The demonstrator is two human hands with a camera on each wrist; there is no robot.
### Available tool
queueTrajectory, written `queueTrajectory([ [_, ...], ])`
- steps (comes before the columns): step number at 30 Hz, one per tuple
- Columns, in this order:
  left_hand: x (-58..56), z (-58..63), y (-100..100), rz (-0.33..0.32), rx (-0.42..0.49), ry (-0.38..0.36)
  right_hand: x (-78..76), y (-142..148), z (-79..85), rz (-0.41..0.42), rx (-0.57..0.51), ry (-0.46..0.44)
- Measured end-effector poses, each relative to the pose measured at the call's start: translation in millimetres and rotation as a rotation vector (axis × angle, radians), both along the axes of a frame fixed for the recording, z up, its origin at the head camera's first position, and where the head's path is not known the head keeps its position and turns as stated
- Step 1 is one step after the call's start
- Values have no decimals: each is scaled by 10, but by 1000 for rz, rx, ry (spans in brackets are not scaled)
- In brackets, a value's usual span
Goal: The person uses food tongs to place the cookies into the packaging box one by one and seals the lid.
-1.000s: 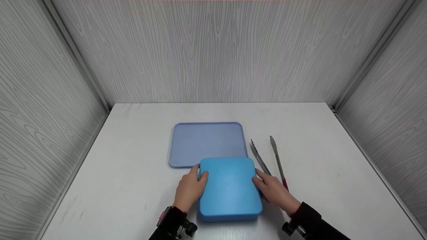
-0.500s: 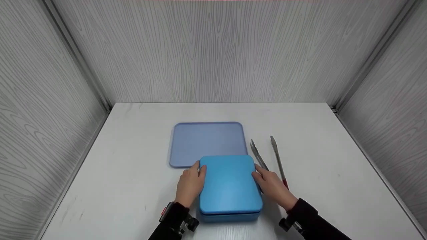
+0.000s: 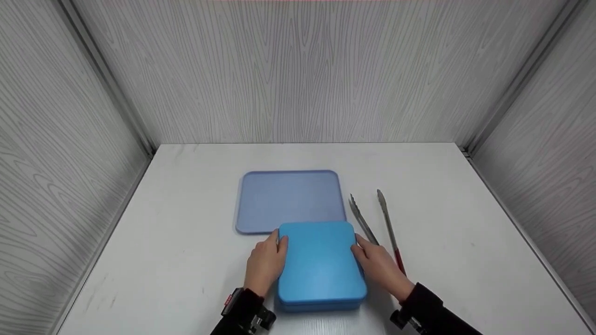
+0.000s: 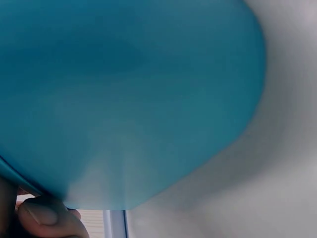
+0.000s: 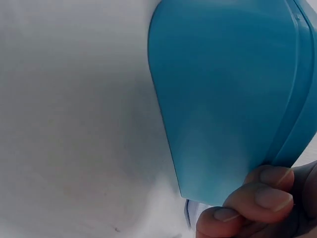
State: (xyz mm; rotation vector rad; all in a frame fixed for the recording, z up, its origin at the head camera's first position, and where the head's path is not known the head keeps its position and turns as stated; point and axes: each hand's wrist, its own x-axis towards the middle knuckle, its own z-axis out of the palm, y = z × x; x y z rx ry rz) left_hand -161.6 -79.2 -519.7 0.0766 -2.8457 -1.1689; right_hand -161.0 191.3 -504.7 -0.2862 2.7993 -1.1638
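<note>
A blue plastic box (image 3: 321,308) sits near the front of the table, with its rounded blue lid (image 3: 321,260) on top. At the lid's far left corner my left hand (image 3: 265,263) grips the edge, thumb on top and fingers down the side. My right hand (image 3: 379,264) holds the opposite edge the same way. Curled fingertips (image 5: 274,198) lie just below the lid's rim in the right wrist view. In the left wrist view the box wall (image 4: 138,99) fills most of the picture, with fingers (image 4: 42,215) at the lower left. The inside of the box is hidden.
A flat lavender-blue tray (image 3: 291,200) lies behind the box, its near right part covered by the box in the head view. Metal tongs (image 3: 388,223) with red on the handle lie spread to the right, partly behind my right hand. Grey wood-grain panels (image 3: 298,70) enclose the white table.
Half a second ago the lid stood slightly higher, with a dark gap along its near edge. Both hands have since come down with it, and the gap has closed.
</note>
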Motion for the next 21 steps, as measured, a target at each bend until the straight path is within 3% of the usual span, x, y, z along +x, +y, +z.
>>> queueTrajectory([
  [6, 59, -49, -2, -14, -7, 92, 100, -53, -74, -4, 123, 163],
  [14, 91, -104, -7, -18, -13, 156, 137, -56, -111, 8, 197, 249],
  [17, 104, -99, -10, -6, -83, 199, 122, -32, -128, 29, 233, 310],
  [19, 114, -81, -11, -6, -168, 271, 109, -9, -130, 54, 266, 366],
  [21, 129, -55, -13, -46, -266, 362, 102, 17, -132, 96, 297, 425],
])
